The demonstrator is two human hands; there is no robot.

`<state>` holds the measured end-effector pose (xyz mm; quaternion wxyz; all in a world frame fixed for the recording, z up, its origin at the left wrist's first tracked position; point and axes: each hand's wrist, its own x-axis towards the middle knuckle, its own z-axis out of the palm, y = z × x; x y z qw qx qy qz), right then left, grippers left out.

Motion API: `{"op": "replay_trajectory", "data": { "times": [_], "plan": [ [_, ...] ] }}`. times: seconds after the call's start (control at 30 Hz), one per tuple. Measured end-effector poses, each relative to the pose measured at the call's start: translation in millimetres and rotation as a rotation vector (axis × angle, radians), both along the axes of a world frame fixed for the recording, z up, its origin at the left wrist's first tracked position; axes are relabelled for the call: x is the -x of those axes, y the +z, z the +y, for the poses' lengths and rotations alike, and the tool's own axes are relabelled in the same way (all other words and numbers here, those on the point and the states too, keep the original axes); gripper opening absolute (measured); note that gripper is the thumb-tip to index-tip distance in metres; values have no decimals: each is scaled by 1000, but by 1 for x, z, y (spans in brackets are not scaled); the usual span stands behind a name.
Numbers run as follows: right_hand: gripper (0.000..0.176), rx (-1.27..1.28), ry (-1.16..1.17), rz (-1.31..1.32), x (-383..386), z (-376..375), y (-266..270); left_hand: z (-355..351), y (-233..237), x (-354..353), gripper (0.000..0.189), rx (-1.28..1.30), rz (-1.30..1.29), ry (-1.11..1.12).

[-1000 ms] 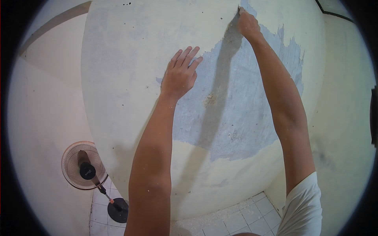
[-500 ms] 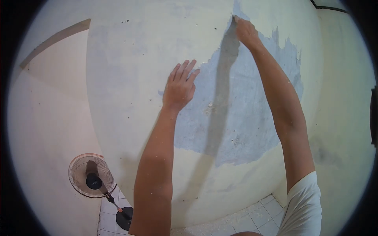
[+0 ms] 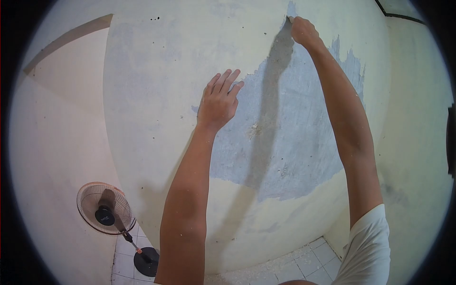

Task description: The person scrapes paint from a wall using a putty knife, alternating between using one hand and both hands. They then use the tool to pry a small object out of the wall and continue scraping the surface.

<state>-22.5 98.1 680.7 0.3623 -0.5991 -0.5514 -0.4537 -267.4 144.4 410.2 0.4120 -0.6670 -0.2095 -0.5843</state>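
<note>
Our left hand [image 3: 218,102] lay flat, fingers spread, on the wall [image 3: 152,95]; our right hand [image 3: 304,32] was fisted at the top of the bare grey patch [image 3: 285,133]

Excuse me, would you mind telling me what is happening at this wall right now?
A person faces a cream-painted wall. Their left hand lies open and flat on it beside a large grey patch where paint is gone. Their right hand, closed around a small tool, is at the paint edge atop the patch. A fan stands on the tiled floor, lower left.
</note>
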Motion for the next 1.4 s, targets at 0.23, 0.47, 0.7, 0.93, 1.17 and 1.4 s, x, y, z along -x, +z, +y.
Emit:
{"op": "replay_trajectory", "data": {
  "times": [0.23, 0.47, 0.7, 0.93, 1.17, 1.4],
  "plan": [
    [37, -59, 86, -32, 5, 7, -19, 2, -2, -1, 44, -10, 11, 4],
    [40, -69, 105, -55, -3, -5, -45, 0, 2, -3, 46, 12, 30, 39],
    [34, -72, 86, 2, -2, -3, -5, -1, 0, -5, 46, 10, 44, 61],
    [39, -121, 122, -124, 0, 1, -32, -2, -1, -3, 47, 1, 32, 36],
    [41, -30, 63, -45, 4, -9, -21, 0, 1, -4, 45, -8, 24, 18],
    [44, -47, 102, -59, 2, -1, -27, -2, -3, 0, 44, 7, 24, 1]
  ]
}}
